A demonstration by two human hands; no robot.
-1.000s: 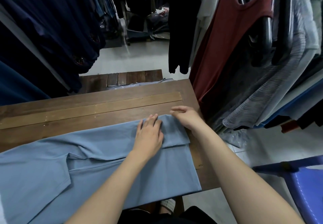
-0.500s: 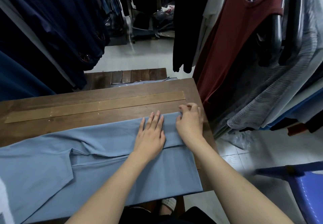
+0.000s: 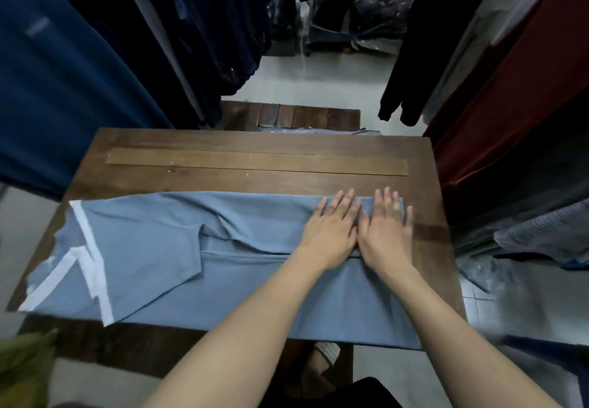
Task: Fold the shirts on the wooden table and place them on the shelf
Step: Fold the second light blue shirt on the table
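Our left hand (image 3: 331, 232) and right hand (image 3: 385, 229) lie flat and side by side, thumbs almost touching, fingers straight and pointing away from us. Neither grips anything; both press palm-down on cloth. Under them is the right end of the shirt (image 3: 255, 289), on the strip where its far edge has been folded over toward us.

From there the shirt runs off to our left. Its long axis lies across the table (image 3: 255, 143), parallel to the near edge, and the white-trimmed end (image 3: 92, 248) sits at the far left, well apart from both hands. So all that is left to smooth or fold lies leftward, and the left hand is the nearer one to it. The right hand rests just beside the shirt's right edge and could pin it there.

We judge the fold flat at our end but loose and rumpled toward the middle, near the sleeve (image 3: 178, 257). Hanging clothes (image 3: 63, 89) crowd both sides of the table.
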